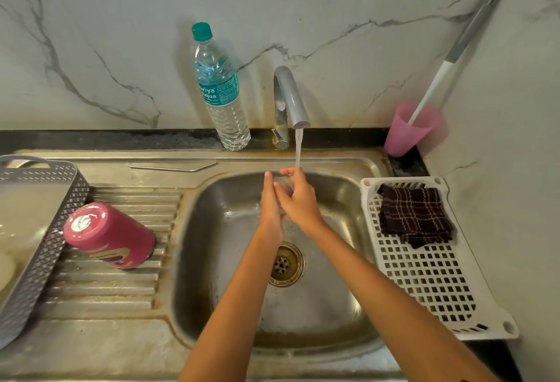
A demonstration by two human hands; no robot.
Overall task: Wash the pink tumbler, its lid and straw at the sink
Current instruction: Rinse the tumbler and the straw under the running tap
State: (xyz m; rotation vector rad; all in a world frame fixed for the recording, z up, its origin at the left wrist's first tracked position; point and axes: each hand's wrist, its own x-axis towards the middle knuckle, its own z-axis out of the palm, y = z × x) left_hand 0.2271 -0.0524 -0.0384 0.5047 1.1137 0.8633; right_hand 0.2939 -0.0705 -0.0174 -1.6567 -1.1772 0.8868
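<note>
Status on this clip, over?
Left hand flat against what looks like the lid, right hand curled round it, under running tap. Tumbler base-up on drainboard, straw on sink rim. Nothing in the way.

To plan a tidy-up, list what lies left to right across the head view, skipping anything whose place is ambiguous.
grey mesh basket → pink tumbler → water bottle → tap → white slotted tray carrying a dark checked cloth
</note>
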